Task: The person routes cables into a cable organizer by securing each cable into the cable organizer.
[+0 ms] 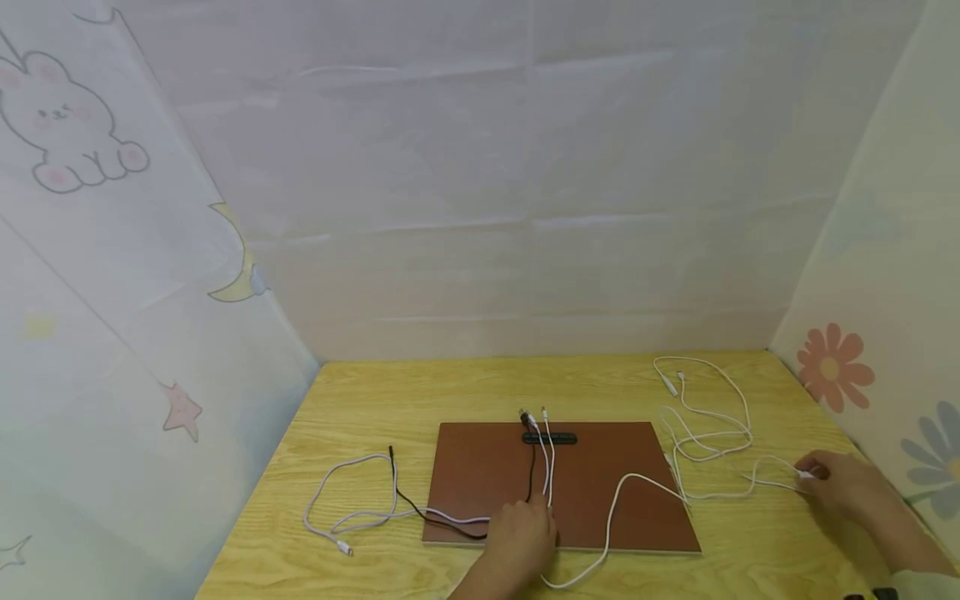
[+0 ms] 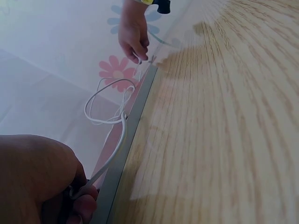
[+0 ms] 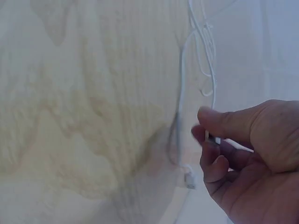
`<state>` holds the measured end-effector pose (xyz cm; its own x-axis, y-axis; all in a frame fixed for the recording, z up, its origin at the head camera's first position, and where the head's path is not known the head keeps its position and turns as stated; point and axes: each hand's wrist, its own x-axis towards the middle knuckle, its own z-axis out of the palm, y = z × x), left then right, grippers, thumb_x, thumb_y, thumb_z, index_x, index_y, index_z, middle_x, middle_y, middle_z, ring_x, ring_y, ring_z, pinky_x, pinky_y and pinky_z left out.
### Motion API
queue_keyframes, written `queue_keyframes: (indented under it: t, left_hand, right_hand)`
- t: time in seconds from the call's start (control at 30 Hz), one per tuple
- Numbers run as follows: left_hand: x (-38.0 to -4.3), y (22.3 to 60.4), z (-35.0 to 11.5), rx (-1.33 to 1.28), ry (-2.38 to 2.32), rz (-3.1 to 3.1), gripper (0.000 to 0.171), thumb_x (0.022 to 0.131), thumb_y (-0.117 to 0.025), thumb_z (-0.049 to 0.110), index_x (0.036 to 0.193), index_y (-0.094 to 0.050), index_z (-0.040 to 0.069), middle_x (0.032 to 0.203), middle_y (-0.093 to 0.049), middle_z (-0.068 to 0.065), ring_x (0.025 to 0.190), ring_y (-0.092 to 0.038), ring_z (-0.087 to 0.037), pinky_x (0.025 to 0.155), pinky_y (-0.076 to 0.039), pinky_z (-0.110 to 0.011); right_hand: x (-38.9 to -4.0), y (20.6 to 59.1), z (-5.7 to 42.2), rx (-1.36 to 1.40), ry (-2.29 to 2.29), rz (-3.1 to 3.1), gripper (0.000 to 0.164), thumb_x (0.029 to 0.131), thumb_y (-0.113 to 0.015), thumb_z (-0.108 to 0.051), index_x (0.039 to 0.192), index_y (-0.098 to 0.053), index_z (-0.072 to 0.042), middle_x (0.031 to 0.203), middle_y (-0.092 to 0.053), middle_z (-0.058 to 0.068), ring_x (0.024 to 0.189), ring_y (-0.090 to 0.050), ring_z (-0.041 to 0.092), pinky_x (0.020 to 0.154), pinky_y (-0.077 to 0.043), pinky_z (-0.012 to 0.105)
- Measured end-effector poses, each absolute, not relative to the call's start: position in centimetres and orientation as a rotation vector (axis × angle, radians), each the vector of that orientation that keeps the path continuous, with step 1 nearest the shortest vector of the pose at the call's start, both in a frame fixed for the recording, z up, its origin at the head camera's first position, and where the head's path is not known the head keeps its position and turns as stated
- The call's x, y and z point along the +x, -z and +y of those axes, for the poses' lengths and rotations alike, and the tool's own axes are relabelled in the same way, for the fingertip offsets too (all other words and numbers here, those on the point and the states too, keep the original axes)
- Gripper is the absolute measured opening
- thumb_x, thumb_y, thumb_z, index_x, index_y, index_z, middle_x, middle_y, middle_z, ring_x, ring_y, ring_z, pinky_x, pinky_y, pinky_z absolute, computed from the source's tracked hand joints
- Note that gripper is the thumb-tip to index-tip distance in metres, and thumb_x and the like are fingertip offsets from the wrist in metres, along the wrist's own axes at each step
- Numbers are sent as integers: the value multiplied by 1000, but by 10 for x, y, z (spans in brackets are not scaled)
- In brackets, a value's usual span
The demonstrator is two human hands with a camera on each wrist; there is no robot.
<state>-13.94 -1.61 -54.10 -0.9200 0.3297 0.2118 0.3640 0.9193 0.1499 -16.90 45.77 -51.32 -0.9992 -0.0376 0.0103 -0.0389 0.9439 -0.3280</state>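
Note:
At the front edge of a brown board [image 1: 600, 500], my left hand [image 1: 520, 533] grips cables: a white cable [image 2: 122, 133] runs out from between its fingers and thumb in the left wrist view. A black cable [image 1: 533, 467] and a pale lavender cable [image 1: 457, 517] also pass into or under that hand. Their upper ends run through a black cable holder [image 1: 566, 438] on the board. Off to the right, my right hand [image 1: 847, 490] pinches a white cable's plug [image 3: 213, 138] between thumb and fingers. The fingers partly hide that plug.
Loops of white cable [image 1: 744, 417] lie at the table's back right. A lavender loop [image 1: 306, 508] with a white plug [image 1: 343, 547] and a black cable end [image 1: 392, 452] lie left of the board. Printed sheets [image 1: 450, 167] stand around the wooden table [image 1: 360, 400].

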Motion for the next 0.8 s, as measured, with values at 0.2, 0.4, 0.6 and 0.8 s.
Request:
queue_keyframes:
  t: [0.2,0.4,0.6,0.8]
  left_hand:
    - [-141,542,-15,-516,282,-2906,28,100,-57,29,78,-57,12,61,-60,-7,54,-62,-26,45,-45,-35]
    - [-141,544,-15,-523,251,-2875,29,100,-58,29,76,-57,12,59,-60,-7,52,-61,-25,42,-43,-34]
    - [-140,544,-16,-539,229,-2837,29,99,-59,28,75,-56,12,58,-59,-6,51,-61,-25,41,-43,-33]
    - [-140,542,-16,-538,238,-2856,28,99,-59,28,76,-56,12,58,-58,-6,51,-61,-24,41,-42,-33]
  right_hand:
    - [-169,495,457,42,-557,-3108,29,101,-60,-22,108,-68,5,95,-71,20,84,-66,41,73,-49,55]
    - [-171,478,451,-59,-661,-3118,39,106,-51,-26,117,-61,11,84,-69,3,71,-60,17,60,-46,37]
    - [-168,458,442,-49,-684,-3043,35,103,-53,-19,118,-59,12,83,-70,5,69,-61,17,56,-43,34]
    - [-167,432,435,-49,-704,-2957,40,105,-54,-27,122,-58,10,90,-68,15,68,-59,14,56,-46,34]
